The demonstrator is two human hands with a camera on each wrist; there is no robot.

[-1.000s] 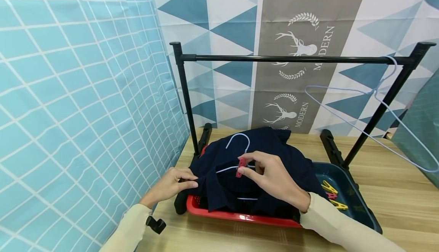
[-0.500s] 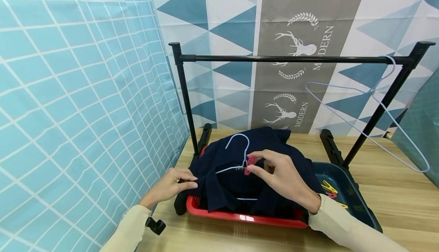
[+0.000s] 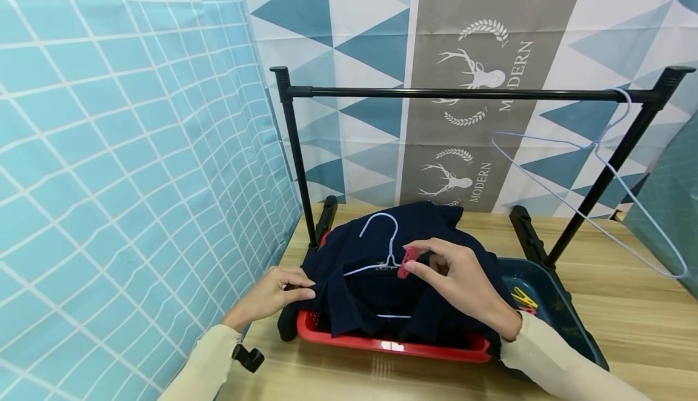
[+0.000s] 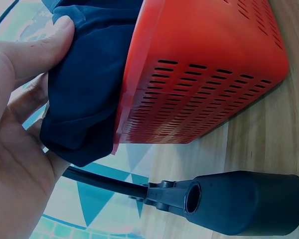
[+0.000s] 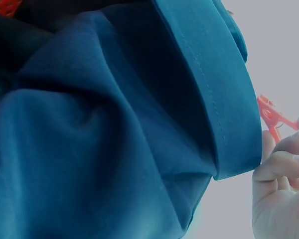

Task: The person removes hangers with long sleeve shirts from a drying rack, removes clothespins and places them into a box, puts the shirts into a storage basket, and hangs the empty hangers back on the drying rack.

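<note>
A navy collared shirt (image 3: 425, 225) lies over a red basket (image 3: 392, 346), with a pale blue wire hanger (image 3: 392, 246) inside its neck and the hook sticking up. My left hand (image 3: 267, 295) pinches the shirt's left shoulder between thumb and fingers; the left wrist view shows the cloth (image 4: 87, 94) draped through that hand. With thumb and fingertips, my right hand (image 3: 458, 277) holds a red clothespin (image 3: 406, 263) just right of the hanger's neck. In the right wrist view the clothespin (image 5: 270, 114) is near the edge of the cloth; whether it touches is unclear.
A black rack (image 3: 463, 93) spans above the basket, its feet on the wooden table (image 3: 327, 377). Another wire hanger (image 3: 594, 146) hangs at its right end. Right of the basket, a dark tray (image 3: 572, 322) holds yellow and red clothespins (image 3: 523, 298), partly hidden by my right sleeve.
My right hand has moved right with the red clothespin, from in front of the hanger's neck to beside it. My left hand keeps its grip on the shirt.
</note>
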